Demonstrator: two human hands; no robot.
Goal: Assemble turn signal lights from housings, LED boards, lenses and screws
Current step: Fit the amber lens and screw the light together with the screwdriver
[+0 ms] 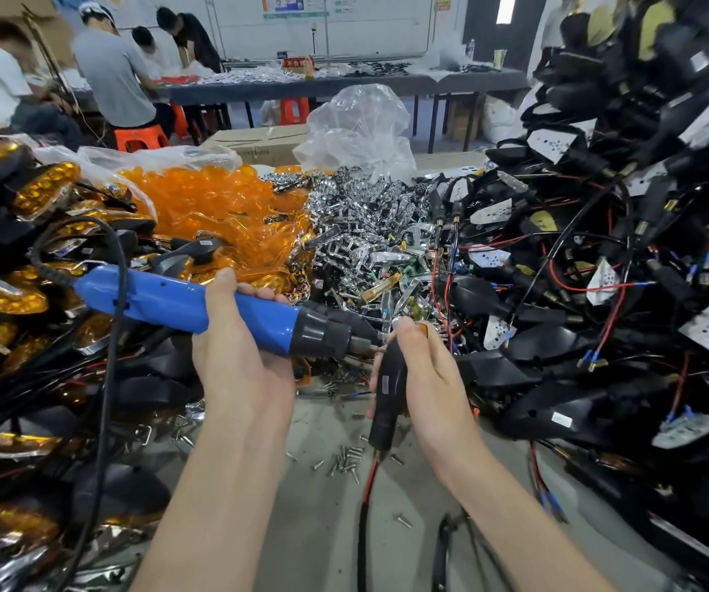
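Note:
My left hand (237,356) grips a blue electric screwdriver (182,299), held level with its black nose pointing right. The bit tip touches the upper end of a black turn signal housing (387,390). My right hand (425,378) holds that housing upright, thumb near its amber top; a red and a black wire hang from its lower end. Loose screws (344,461) lie scattered on the grey table (323,527) below both hands.
Amber lenses (216,198) are heaped at the back left, chrome reflectors (365,224) in the middle, black housings with LED boards and wires (600,271) on the right. Finished amber lights (6,292) pile up on the left. People work at a far table (344,85).

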